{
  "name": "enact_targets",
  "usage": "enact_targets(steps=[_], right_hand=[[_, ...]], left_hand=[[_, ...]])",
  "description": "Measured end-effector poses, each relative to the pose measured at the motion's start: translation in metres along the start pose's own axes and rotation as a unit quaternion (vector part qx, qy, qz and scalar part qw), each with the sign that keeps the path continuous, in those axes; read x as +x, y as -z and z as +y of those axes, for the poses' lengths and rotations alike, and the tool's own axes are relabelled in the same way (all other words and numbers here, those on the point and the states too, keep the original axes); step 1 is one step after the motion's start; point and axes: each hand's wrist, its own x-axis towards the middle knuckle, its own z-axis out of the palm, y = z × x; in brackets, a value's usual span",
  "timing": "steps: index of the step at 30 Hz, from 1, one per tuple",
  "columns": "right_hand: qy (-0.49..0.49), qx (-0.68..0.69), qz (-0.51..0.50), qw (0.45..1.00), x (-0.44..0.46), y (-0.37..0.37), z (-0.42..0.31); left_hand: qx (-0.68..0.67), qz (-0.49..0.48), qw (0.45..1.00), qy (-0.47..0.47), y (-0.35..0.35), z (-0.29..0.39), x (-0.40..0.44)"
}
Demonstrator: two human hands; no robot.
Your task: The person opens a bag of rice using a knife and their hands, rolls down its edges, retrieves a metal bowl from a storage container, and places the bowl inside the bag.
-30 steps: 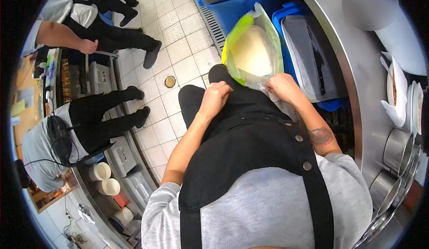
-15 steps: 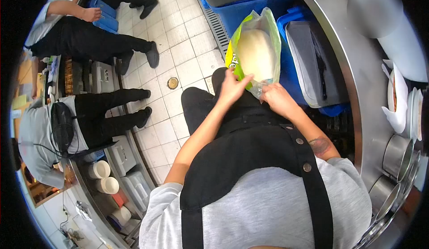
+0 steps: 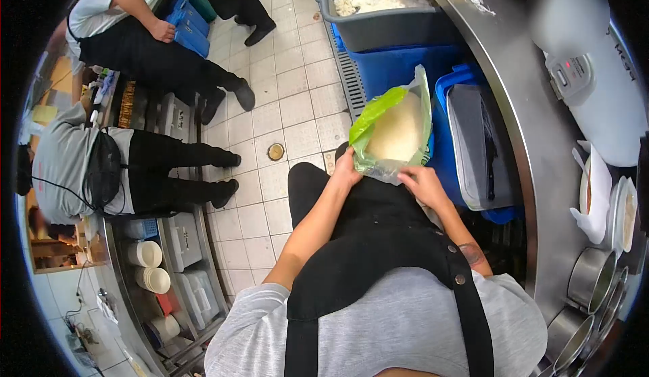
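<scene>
An open green and clear plastic bag (image 3: 395, 133) with pale, fine-looking contents stands upright in front of my legs, its mouth facing up. My left hand (image 3: 347, 167) is closed on the bag's near left edge. At the near right edge, my right hand (image 3: 420, 181) pinches the clear plastic rim. What the bag rests on is hidden beneath it.
Beyond the bag is a grey tub (image 3: 392, 35) of white rice-like food. Right of it lie a lidded container (image 3: 476, 147) and a steel counter (image 3: 514, 106) with pots (image 3: 591, 279). Several co-workers stand left, near a shelf unit with white tubs (image 3: 150, 255).
My left hand came away from my lap to the bag's left edge. The view has shifted, bringing the grey tub's contents into sight. Two co-workers have changed position.
</scene>
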Motion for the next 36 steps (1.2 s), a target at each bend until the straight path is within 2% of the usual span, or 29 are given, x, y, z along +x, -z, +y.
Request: enact_targets(steps=[2,3,4,5,6,8,9,12,14,15,16,18,19,20,22,23,26,27,28,30,32,33,36], right_hand=[[-0.034,-0.006,0.104,0.994,0.019,0.008,-0.017],[-0.033,-0.041,0.179,0.982,0.03,0.012,-0.017],[-0.044,-0.083,0.229,0.969,0.044,0.016,-0.016],[-0.023,-0.129,0.287,0.949,0.058,0.021,-0.013],[-0.002,-0.174,0.345,0.922,0.073,0.025,-0.01],[-0.023,-0.239,0.386,0.891,0.109,0.032,0.006],[-0.034,-0.271,0.404,0.873,0.127,0.034,0.017],[-0.101,-0.189,0.316,0.924,0.181,0.04,0.046],[-0.103,-0.142,0.279,0.944,0.209,0.035,0.064],[-0.104,-0.121,0.261,0.952,0.218,0.033,0.074],[-0.055,-0.109,0.29,0.949,0.221,0.023,0.077],[-0.075,-0.048,0.219,0.972,0.221,-0.004,0.099],[-0.038,-0.015,0.223,0.974,0.219,-0.029,0.124],[-0.002,0.019,0.227,0.974,0.214,-0.048,0.143],[-0.056,0.057,0.173,0.982,0.195,-0.055,0.151],[-0.085,0.078,0.145,0.983,0.187,-0.061,0.157],[-0.145,0.161,0.128,0.968,0.19,-0.064,0.189],[-0.089,0.197,0.172,0.961,0.193,-0.063,0.189],[-0.123,0.227,0.188,0.948,0.197,-0.058,0.194],[-0.186,0.289,0.22,0.913,0.204,-0.049,0.204],[-0.24,0.329,0.17,0.898,0.204,-0.044,0.19],[-0.264,0.346,0.145,0.888,0.205,-0.039,0.181],[-0.304,0.268,0.049,0.913,0.204,-0.032,0.166]], left_hand=[[0.165,0.061,0.981,-0.082,-0.009,0.008,0.004],[0.332,0.112,0.92,-0.177,-0.016,0.012,0.003],[0.484,0.159,0.818,-0.266,-0.035,0.019,-0.01],[0.614,0.201,0.681,-0.344,-0.054,0.024,-0.021],[0.639,0.185,0.628,-0.404,-0.072,0.028,-0.028],[0.676,0.151,0.507,-0.513,-0.105,0.032,-0.034],[0.703,0.136,0.48,-0.507,-0.122,0.035,-0.034],[0.774,0.09,0.4,-0.482,-0.162,0.042,-0.011],[0.809,0.054,0.356,-0.464,-0.178,0.039,0.019],[0.763,0.033,0.348,-0.544,-0.179,0.034,0.038],[0.777,0.031,0.391,-0.492,-0.179,0.032,0.064],[0.795,0.024,0.472,-0.379,-0.179,0.028,0.11],[0.734,0.049,0.496,-0.461,-0.176,0.023,0.121],[0.727,0.055,0.513,-0.454,-0.176,0.023,0.13],[0.715,0.068,0.544,-0.434,-0.169,0.025,0.144],[0.735,0.059,0.564,-0.371,-0.171,0.031,0.139],[0.765,-0.083,0.501,-0.397,-0.165,0.043,0.105],[0.791,-0.076,0.42,-0.44,-0.165,0.046,0.083],[0.809,-0.069,0.333,-0.479,-0.165,0.047,0.057],[0.841,-0.055,0.202,-0.499,-0.153,0.058,0.051],[0.877,-0.042,0.122,-0.463,-0.129,0.07,0.071],[0.859,-0.091,0.13,-0.487,-0.12,0.077,0.083],[0.88,-0.249,0.295,-0.276,-0.118,0.097,0.108]])
